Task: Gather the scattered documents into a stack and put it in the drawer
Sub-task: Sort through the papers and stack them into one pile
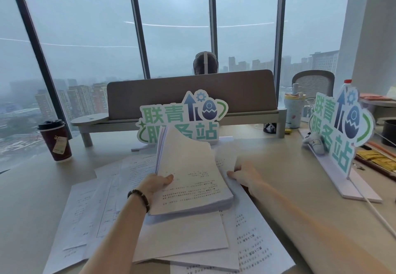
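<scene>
Item: partial stack of documents [188, 173], held above the desk [278, 166], tilted with its far edge raised and curling. My left hand [155, 184] pinched its near left corner, thumb on the printed top sheet, fingers hidden beneath. My right hand [243, 174] lay at the stack's right edge, its fingers curled around a blurred loose sheet [227, 155] that I judged I was lifting toward the pile; the blur kept me from being sure how firm that hold was.

Remaining: loose pages [102, 198] lay spread under and around the stack, overlapping to the left, in front and to the right. The drawer was not in view.

Surroundings: a green lettered sign [182, 117] stood just behind the stack; a second sign [340, 127] stood to the right, a lidded coffee cup [55, 140] well off to the left.

Risks, as I judged them:
- One-corner hold on a thick, sagging pile: pages could fan out or slide off the low right side.
- Raised far edge close to the sign: a forward push could knock it over.
- Adding a sheet askew would leave ragged edges, likely to snag at the drawer.
- Overlapped pages beneath could be dragged or creased by my forearms.
</scene>
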A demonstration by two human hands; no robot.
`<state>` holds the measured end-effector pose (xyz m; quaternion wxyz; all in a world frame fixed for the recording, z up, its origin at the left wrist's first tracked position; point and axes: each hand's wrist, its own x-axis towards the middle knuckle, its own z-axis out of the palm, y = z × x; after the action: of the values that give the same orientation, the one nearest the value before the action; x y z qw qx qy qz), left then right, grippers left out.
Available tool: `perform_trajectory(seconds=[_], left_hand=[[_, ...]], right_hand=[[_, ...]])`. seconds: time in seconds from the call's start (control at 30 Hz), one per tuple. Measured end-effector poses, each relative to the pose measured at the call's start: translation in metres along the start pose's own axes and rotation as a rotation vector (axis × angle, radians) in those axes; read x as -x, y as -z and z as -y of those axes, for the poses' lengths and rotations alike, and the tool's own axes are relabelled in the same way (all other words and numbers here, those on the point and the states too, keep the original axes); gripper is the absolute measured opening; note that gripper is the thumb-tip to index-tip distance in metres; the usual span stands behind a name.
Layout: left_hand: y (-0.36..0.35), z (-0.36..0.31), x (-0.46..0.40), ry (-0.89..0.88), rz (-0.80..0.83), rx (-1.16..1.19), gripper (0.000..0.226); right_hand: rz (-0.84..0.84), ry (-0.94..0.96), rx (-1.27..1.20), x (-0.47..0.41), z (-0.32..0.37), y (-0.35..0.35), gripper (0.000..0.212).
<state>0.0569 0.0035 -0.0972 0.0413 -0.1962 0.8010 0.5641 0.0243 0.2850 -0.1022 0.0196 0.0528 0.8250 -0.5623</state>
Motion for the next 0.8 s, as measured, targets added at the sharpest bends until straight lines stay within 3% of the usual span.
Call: perform_trajectory(seconds=[0.17, 0.3, 0.47, 0.63, 0.8], left_hand=[[0.003, 0.001, -0.002, -0.002, 0.013, 0.093, 0.034], [0.002, 0.0, -0.001, -0.007, 0.026, 0.139, 0.029], [0.001, 0.0, 0.002, -0.01, 0.033, 0.153, 0.026], [0.001, 0.002, -0.001, -0.005, 0.039, 0.164, 0.028], [0.002, 0.0, 0.0, -0.013, 0.058, 0.217, 0.025]], right_hand=[[-0.063, -0.018, -0.067, -0.012, -0.008, 0.011, 0.004], [-0.165, -0.057, -0.063, -0.025, -0.012, 0.031, 0.009], [-0.158, -0.08, -0.042, -0.032, -0.015, 0.044, 0.02], [-0.182, 0.017, 0.093, -0.019, -0.006, 0.036, 0.008], [-0.297, 0.028, 0.127, -0.02, -0.006, 0.039, 0.024]])
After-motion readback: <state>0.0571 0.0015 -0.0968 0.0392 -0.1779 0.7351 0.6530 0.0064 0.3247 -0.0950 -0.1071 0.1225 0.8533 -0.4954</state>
